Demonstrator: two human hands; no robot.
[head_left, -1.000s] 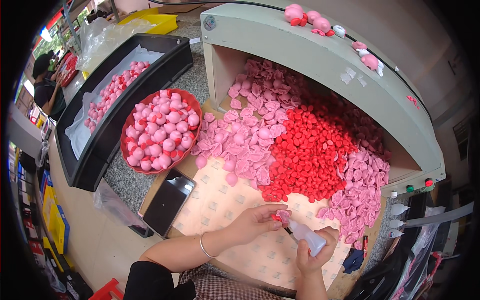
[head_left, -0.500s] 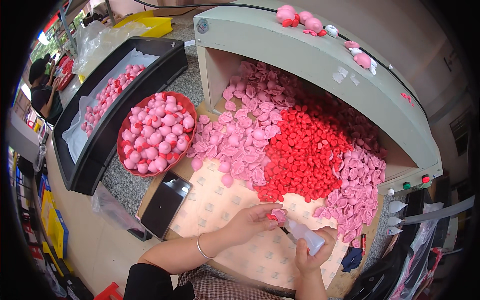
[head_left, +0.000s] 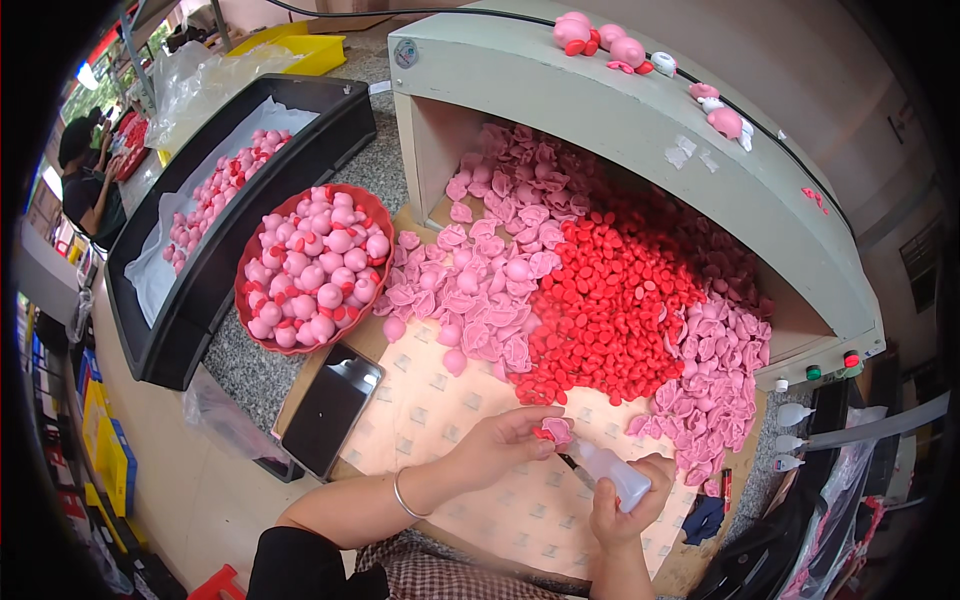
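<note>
Near the worktop's front edge, the left hand (head_left: 500, 450) pinches a small pink piece (head_left: 556, 431); the right hand (head_left: 625, 500) grips a squeeze bottle (head_left: 612, 472) (nozzle best kept steady, squeeze gentle).

A sheet of cardboard (head_left: 440, 420) lies on the table (head_left: 250, 370) in front of the person. At its far end, under an arched cover (head_left: 640, 130), sits a heap of small caps (head_left: 610, 300) with piles of cup-shaped pieces (head_left: 480, 290) on both sides of it. A few finished toys (head_left: 600, 40) rest on top of the cover. Left of the piles stands a bowl (head_left: 265, 340) filled with balls (head_left: 315, 270), and left of that a long tray (head_left: 180, 330). A phone (head_left: 330, 405) lies just before the bowl. Over the near end of the cardboard, the left hand (head_left: 500, 445) holds a small piece (head_left: 552, 432), with the right hand (head_left: 625, 505) and its squeeze bottle (head_left: 612, 472) just to the right.
</note>
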